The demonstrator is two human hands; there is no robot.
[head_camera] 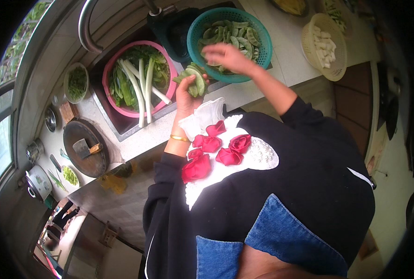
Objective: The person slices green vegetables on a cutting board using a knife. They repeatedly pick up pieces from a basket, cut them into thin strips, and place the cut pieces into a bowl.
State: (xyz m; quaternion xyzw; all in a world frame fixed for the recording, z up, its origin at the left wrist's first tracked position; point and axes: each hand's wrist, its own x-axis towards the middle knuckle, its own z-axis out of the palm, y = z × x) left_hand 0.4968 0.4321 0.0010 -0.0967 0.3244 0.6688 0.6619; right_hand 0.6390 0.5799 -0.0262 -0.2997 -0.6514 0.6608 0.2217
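My left hand grips a bunch of flat green bean pods between the two basins, in front of the counter's inner edge. My right hand is over the green plastic colander, its fingers blurred and apart, with nothing visible in them. More flat pods fill that colander. Left of my left hand, a pink basin sits in the sink with leafy greens inside. Several white leek stalks lie across its top and stick out over the near rim.
A curved faucet arches over the sink. On the left counter, a cleaver rests on a round chopping board, near a bowl of cut greens and a rice cooker. A cream colander holds white chunks at right.
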